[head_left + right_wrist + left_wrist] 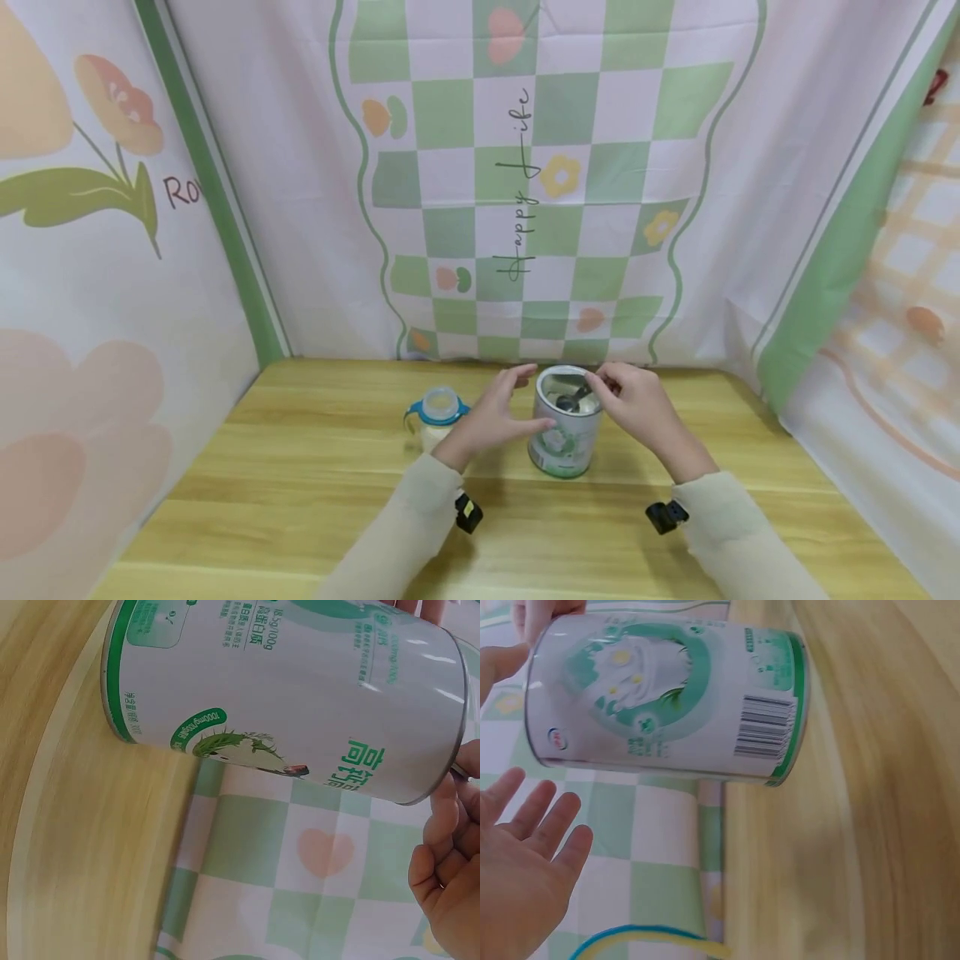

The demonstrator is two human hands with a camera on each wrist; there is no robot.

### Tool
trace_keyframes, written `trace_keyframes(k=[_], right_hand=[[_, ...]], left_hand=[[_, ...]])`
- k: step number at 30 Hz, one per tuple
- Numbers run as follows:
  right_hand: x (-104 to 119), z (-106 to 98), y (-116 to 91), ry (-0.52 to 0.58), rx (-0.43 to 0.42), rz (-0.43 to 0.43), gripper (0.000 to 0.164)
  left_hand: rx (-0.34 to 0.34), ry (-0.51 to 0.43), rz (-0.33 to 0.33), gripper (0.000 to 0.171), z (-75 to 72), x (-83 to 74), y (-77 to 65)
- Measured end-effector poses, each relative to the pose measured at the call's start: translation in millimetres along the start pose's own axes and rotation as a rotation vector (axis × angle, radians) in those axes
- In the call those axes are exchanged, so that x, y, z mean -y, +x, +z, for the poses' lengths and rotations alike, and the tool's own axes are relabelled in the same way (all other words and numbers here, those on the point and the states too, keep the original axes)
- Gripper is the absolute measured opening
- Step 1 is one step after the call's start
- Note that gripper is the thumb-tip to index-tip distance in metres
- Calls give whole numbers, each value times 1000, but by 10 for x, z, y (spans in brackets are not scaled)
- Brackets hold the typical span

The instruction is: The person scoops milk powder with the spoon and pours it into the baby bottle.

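A white and green milk powder can (567,454) stands upright and uncovered on the table. My right hand (640,406) is at its right rim, thumb and fingers pinching the handle of a dark metal spoon (567,404), whose bowl is within the can's mouth. In the right wrist view, the fingers of that hand (454,862) curl beside the rim. My left hand (491,419) is spread at the can's left side, thumb near the rim; in the left wrist view its fingers (551,825) are extended and hold nothing. Left of that hand stands a baby bottle (441,408) with a blue collar and handles, partly hidden by the hand.
The wooden table (300,475) has a printed cloth curtain (502,208) right behind its far edge, close beyond the can. More printed cloth hangs along the left and right sides. The bottle's top is uncapped, and pale contents show in it.
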State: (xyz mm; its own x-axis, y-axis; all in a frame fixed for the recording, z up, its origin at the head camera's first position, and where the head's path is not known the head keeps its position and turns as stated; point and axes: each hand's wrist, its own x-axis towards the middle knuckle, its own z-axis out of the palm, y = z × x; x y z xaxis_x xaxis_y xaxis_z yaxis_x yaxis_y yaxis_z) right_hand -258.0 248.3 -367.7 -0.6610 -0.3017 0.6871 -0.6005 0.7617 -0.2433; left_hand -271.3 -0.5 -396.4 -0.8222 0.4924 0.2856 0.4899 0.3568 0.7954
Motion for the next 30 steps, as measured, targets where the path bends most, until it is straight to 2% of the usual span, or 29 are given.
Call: trace_keyframes(k=[7,14,22,30], right_hand=[[4,26,5,-25,26,11,20],[55,24,9,-45,72,76,13],[57,68,-14,-35,31,154,14],[44,93,-39,-6,26,184,16]], left_hand=[[-8,-44,-44,93,142,38,28],[-5,-116,-63,100,241,45,35],[-21,-153,-69,104,325,62,64],[-56,-175,-83,107,421,67,120]])
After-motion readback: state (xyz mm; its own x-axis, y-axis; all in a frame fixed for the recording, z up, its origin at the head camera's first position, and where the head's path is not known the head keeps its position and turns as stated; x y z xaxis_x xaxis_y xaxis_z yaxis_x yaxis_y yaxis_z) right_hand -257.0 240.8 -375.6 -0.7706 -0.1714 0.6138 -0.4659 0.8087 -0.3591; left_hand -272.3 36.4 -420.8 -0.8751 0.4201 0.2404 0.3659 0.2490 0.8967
